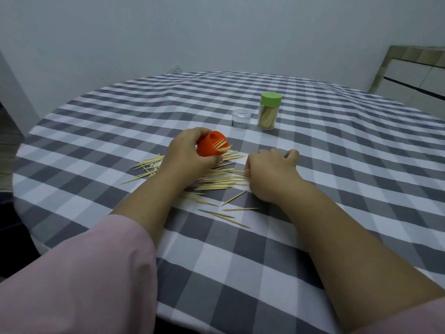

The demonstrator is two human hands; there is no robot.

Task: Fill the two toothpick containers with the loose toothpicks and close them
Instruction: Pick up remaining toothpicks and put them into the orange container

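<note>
— At the centre of the frame, what has the left hand (pixel 190 153) got?
— Its fingers are wrapped around an orange container (pixel 212 147), tipped on its side with the mouth facing right; a few toothpicks poke out of it.
— And the right hand (pixel 269 174)?
— Curled low on the checked surface (pixel 337 165), fingertips at the loose toothpicks (pixel 216 182) (whether it actually pinches any, I cannot tell).
— Where do those lie?
— Scattered between and below both hands, some left of the left wrist.
— Further back?
— Upper right of centre, a clear jar with a green lid (pixel 269 112) stands upright, full of toothpicks; just beside it, to its left, an empty clear jar (pixel 241 118).
</note>
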